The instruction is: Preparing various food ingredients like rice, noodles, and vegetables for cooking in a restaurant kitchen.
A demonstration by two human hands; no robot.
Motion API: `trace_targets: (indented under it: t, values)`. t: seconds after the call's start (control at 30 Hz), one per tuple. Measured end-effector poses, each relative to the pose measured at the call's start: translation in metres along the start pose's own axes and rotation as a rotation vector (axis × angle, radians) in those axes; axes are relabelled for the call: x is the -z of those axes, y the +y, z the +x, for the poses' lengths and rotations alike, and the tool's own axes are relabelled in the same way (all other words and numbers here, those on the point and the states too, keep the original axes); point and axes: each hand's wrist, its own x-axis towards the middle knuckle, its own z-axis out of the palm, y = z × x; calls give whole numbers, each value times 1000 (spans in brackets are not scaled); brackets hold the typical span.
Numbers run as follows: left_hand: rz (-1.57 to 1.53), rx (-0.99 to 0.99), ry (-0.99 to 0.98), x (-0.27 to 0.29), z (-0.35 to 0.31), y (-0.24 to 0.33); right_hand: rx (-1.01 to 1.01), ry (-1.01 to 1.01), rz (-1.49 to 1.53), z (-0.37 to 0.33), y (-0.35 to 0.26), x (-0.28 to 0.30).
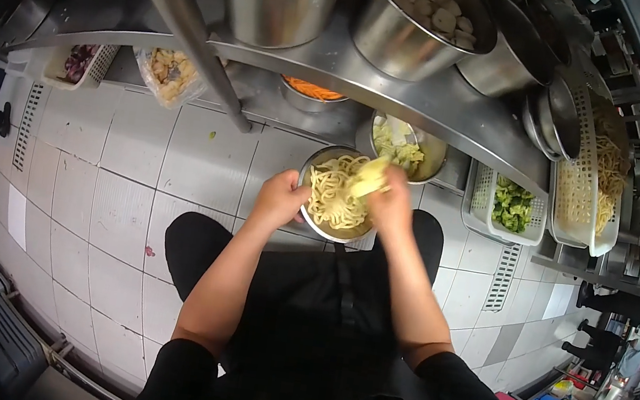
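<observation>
A metal bowl (pixel 321 232) full of thick pale noodles (pixel 330 195) is in front of me, above my lap. My left hand (pixel 281 199) grips its left rim, thumb on top and fingers curled beneath. Over the bowl's right side, my right hand (pixel 393 206) pinches some pale yellow-green cabbage (pixel 371 177), slightly blurred. Just beyond stands a metal pot (pixel 433 165) holding more chopped cabbage (pixel 399 147).
A steel shelf (pixel 306 63) carries metal pots, one with sliced white rounds (pixel 437 8). Below it are shredded carrot (pixel 311 88), a clear bag (pixel 167 76) and a broccoli basket (pixel 527 229). A noodle basket (pixel 606 228) stands right. Other people (pixel 613 327) are far right.
</observation>
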Motion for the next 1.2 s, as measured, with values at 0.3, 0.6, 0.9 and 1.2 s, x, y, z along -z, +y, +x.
trace_targets:
  t: [0.3,0.6,0.9,1.2]
  values:
    - [-167,-63,118,33,3,-31,488,-642,-317,22,-68,-24]
    - [-255,-130,229,45,31,-10,496,-89,-627,185,-29,-89]
    - [-254,-164,281,60,39,-22,554,101,-455,205,-31,-83]
    - [-259,-154,261,61,43,-24,311,-275,28,103,-65,-47]
